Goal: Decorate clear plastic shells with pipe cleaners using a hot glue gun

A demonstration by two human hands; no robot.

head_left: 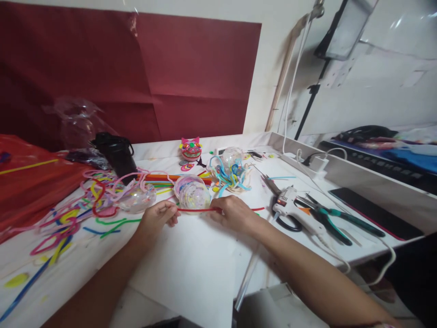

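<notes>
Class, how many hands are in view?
2: the left hand, pinching the red strip near one end, and the right hand, holding it farther along.

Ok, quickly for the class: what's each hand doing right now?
Left hand: closed, pinching one end of the red strip.
Right hand: closed on the same strip, its other end sticking out past the hand.

Both hands (160, 217) pinching, forearms converging

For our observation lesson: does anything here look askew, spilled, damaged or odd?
Stems at left lie tangled. The red paper on the wall is creased, with a pale mark near its top, so looks worn. A clear stick seems to jut past the table's edge.
</notes>
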